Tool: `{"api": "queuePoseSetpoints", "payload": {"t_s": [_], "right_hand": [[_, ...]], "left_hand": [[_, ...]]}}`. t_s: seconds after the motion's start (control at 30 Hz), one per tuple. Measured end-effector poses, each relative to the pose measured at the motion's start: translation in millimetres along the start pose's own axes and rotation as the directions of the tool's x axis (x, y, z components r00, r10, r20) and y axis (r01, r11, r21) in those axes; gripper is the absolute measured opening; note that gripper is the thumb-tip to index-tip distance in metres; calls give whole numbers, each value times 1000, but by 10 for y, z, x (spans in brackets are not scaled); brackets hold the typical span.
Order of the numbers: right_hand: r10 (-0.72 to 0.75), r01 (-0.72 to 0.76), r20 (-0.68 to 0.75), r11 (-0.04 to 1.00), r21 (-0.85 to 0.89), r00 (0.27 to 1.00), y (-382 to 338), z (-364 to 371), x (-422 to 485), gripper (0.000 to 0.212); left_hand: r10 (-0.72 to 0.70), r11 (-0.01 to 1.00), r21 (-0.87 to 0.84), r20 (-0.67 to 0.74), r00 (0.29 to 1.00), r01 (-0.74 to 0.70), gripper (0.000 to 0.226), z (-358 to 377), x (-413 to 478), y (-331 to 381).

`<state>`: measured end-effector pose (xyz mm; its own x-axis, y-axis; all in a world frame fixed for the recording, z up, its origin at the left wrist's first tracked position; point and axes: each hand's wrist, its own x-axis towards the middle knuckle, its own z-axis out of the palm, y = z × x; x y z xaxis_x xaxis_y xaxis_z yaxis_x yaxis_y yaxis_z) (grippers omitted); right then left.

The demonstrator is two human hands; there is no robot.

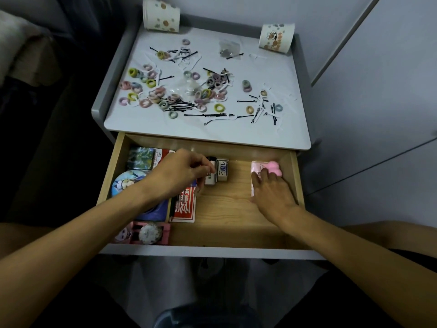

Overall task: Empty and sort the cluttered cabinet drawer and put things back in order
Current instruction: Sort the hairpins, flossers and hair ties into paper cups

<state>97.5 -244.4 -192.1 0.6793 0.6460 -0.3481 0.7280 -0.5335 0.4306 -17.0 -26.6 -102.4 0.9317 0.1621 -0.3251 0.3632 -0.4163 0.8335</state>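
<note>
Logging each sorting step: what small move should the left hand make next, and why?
Probably set the white box flush beside the second box and let go. The left hand pinches it right next to that box, and the other drawer things already lie in tidy rows.

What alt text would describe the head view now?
Over an open wooden drawer, the person's left grip pinches a small white box while the right grip rests on a pink packet. Hair ties and hairpins lie scattered on the cabinet top behind it, near two paper cups.
</note>
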Motion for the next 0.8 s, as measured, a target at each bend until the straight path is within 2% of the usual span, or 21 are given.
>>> {"api": "queuePoseSetpoints", "payload": {"t_s": [0.17,0.27,0.33,0.37,0.4,0.43,0.47,0.5,0.53,0.6,0.63,0.7,0.8], "right_hand": [[50,-49,3,970,236,999,78,-94,21,78],[59,-67,34,947,315,998,106,-132,12,82],[43,-30,-26,930,366,999,142,-219,-8,77],[36,4,-80,894,449,996,143,-290,-18,73],[27,49,-119,807,588,993,124,-373,-20,71],[3,97,-130,649,755,992,83,-481,-24,71],[-43,131,-125,445,886,991,19,-580,-25,71],[-100,154,-132,270,951,986,-58,-670,-18,68],[-135,179,-158,158,971,978,-138,-732,-9,57],[-157,197,-192,18,980,969,-244,-796,15,19],[-163,184,-190,-48,982,968,-271,-831,23,14],[-160,158,-180,-139,978,971,-280,-860,32,23],[-168,98,-138,-226,969,976,-236,-835,26,15]], "left_hand": [[-1,1000,12,-2,1000,1,19,16,16,2],[20,1000,-7,10,1000,-20,19,4,34,-14],[39,999,0,7,999,-39,17,-1,32,-4],[46,999,1,6,999,-46,15,-4,33,-2],[54,998,-14,9,999,-54,13,-9,34,2],[58,997,-50,21,998,-57,11,-19,33,5],[64,993,-104,41,997,-60,11,-20,25,23],[74,985,-161,58,996,-64,13,-25,16,41],[79,977,-204,68,995,-64,14,-27,10,68],[59,961,-275,70,996,-37,18,-24,-13,112],[40,947,-322,66,997,-17,19,-24,-21,114],[8,912,-410,61,998,18,21,-26,-19,83],[-28,863,-500,84,996,67,22,-46,4,41]]}}
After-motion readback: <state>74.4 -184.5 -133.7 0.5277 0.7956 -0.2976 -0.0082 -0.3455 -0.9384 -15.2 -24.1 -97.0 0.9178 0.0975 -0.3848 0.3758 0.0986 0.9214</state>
